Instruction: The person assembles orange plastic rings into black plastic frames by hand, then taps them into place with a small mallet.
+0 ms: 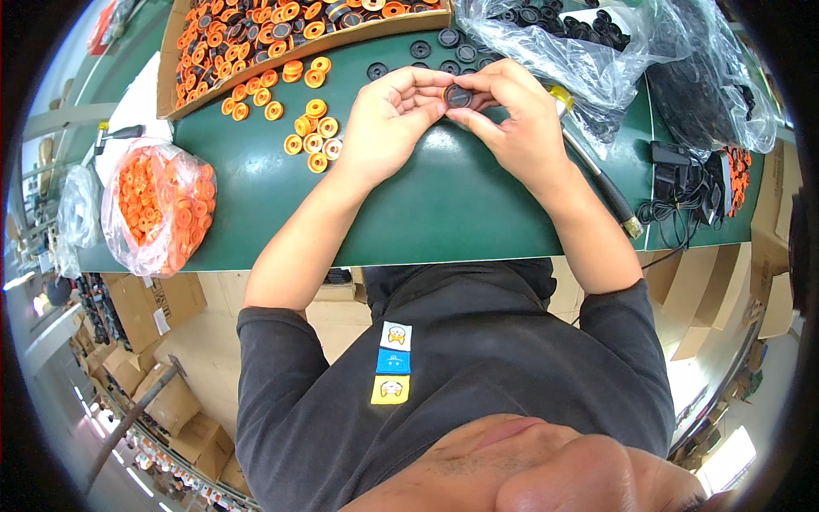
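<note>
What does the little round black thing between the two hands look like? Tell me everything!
The round black thing is a small disc that looks like hard plastic. Its face shows a raised-looking bar across the middle, with a rim around it; finer details are too small to tell. The face is turned toward the camera. It is held up near the far part of the green table, with the fingertips of the left hand at its left and those of the right hand at its right.

The flat tabletop is coloured green, loose plastic rings orange, the round plastic cap black; a rectangular patch is banded white, blue, yellow.
</note>
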`<state>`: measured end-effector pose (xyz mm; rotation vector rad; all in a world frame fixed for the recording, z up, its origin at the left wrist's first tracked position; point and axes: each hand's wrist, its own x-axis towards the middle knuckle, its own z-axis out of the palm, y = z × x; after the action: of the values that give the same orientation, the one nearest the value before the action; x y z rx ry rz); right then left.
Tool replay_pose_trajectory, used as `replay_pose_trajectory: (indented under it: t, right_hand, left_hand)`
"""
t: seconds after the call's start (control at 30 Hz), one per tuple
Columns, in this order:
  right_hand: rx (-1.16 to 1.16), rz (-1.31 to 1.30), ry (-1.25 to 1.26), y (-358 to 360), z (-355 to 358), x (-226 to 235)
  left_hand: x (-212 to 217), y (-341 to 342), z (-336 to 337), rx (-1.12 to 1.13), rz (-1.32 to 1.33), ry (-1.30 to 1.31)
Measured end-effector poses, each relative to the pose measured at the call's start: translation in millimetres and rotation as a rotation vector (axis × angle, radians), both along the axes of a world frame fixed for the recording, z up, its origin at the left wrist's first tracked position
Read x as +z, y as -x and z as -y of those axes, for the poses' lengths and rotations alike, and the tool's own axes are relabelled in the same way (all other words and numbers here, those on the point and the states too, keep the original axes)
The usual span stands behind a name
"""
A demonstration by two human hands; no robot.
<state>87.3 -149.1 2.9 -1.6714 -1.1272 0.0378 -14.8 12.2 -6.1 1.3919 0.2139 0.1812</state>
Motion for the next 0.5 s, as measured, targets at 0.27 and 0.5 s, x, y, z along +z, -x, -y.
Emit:
replay_pose_trajectory:
  t: [0.27,0.5]
  right_hand:
    - [-0.034,0.043,0.072,2.3,3.6,4.2]
    - [-0.063,0.139,0.157,1.4,6.9,3.3]
  left_hand:
    - [9.2,0.1,2.0,-0.015,-0.079,-0.035]
    - [5.8,-1.0,2.3,0.004,-0.112,-0.100]
